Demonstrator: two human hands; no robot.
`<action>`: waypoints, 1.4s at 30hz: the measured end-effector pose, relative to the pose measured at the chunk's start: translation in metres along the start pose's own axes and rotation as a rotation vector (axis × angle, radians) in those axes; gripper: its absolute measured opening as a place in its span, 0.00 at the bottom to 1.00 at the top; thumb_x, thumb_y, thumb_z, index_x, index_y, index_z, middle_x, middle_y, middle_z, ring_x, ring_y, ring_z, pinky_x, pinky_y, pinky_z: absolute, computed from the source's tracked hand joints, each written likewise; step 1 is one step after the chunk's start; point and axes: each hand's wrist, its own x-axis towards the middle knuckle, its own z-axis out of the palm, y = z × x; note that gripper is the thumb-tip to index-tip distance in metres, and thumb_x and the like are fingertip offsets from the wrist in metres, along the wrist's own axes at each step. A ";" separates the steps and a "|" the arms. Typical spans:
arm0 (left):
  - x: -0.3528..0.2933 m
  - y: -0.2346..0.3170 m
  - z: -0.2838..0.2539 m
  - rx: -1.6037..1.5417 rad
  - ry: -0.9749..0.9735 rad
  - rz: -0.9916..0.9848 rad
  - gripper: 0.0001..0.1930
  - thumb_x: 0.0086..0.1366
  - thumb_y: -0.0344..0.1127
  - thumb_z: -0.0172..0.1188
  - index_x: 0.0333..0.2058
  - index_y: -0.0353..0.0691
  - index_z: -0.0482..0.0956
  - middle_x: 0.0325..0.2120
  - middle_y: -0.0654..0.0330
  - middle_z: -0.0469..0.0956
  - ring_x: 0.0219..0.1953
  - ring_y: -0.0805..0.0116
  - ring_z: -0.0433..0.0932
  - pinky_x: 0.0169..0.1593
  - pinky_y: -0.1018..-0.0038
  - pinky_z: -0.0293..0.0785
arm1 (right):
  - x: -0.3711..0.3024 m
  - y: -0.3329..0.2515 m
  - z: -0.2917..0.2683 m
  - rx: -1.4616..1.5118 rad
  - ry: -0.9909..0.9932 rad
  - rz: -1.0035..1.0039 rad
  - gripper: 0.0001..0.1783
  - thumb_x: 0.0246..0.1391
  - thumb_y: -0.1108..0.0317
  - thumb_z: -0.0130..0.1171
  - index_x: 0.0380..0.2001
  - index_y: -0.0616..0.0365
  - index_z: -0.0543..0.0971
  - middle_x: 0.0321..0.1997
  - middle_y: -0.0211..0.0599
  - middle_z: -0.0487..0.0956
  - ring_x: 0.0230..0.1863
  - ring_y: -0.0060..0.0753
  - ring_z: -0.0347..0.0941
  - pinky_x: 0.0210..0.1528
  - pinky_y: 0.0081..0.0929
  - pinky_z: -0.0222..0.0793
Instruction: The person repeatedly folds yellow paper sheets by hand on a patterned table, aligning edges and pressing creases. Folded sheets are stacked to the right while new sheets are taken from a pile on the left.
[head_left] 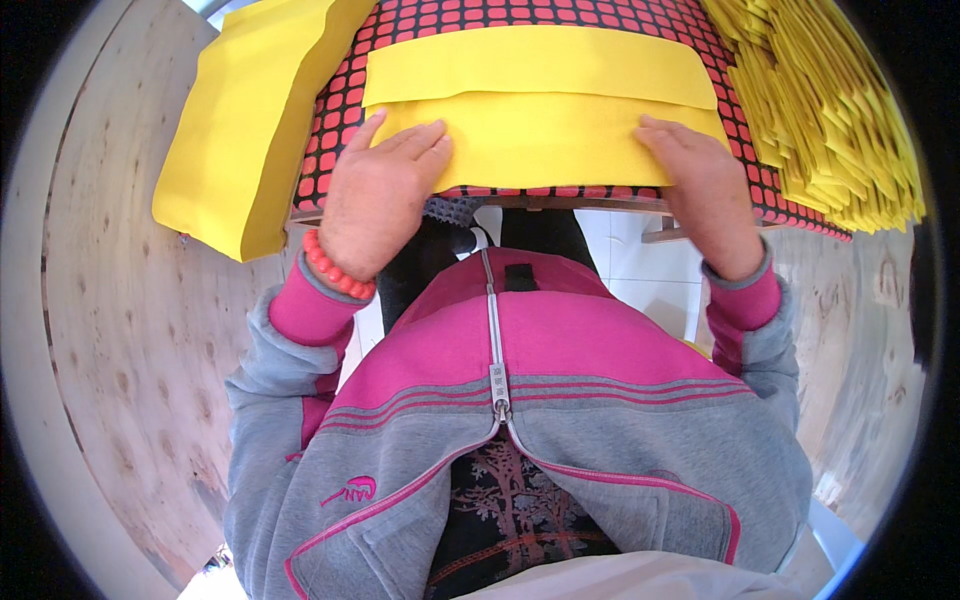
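A yellow fabric piece (545, 140) lies folded on a table covered in a red-and-black patterned cloth. Its far part is turned over into a long flap (540, 62), whose edge runs across the piece from left to right. My left hand (385, 180), with a coral bead bracelet at the wrist, rests palm down on the near left part, fingers spread. On the near right corner my right hand (700, 175) lies with its fingers stretched over the fabric. The right thumb is hidden from sight.
Another yellow fabric stack or piece (240, 120) hangs over the table's left edge. At the right, a thick pile of folded yellow pieces (825, 130) stands on the patterned tablecloth (325, 150). Pale wooden boards (130, 330) flank the left side.
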 end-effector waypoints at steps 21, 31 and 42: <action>0.020 -0.052 0.028 -0.867 0.259 -0.561 0.06 0.69 0.29 0.64 0.40 0.32 0.80 0.30 0.66 0.77 0.34 0.79 0.71 0.41 0.80 0.71 | 0.008 0.100 0.010 0.927 0.106 0.416 0.15 0.67 0.66 0.61 0.49 0.66 0.79 0.38 0.23 0.80 0.40 0.16 0.73 0.44 0.20 0.71; 0.037 -0.050 0.045 -0.373 0.368 -0.568 0.07 0.69 0.32 0.62 0.41 0.35 0.80 0.25 0.48 0.80 0.28 0.53 0.81 0.34 0.67 0.75 | 0.013 0.091 0.016 0.485 0.168 0.462 0.14 0.65 0.62 0.61 0.36 0.64 0.77 0.26 0.41 0.73 0.28 0.29 0.66 0.32 0.30 0.64; 0.039 -0.050 0.047 -0.157 0.398 -0.570 0.12 0.69 0.38 0.63 0.45 0.36 0.80 0.29 0.45 0.82 0.33 0.43 0.82 0.37 0.59 0.77 | 0.018 0.084 0.018 0.331 0.197 0.498 0.12 0.66 0.62 0.60 0.37 0.62 0.76 0.27 0.45 0.73 0.28 0.39 0.70 0.33 0.33 0.65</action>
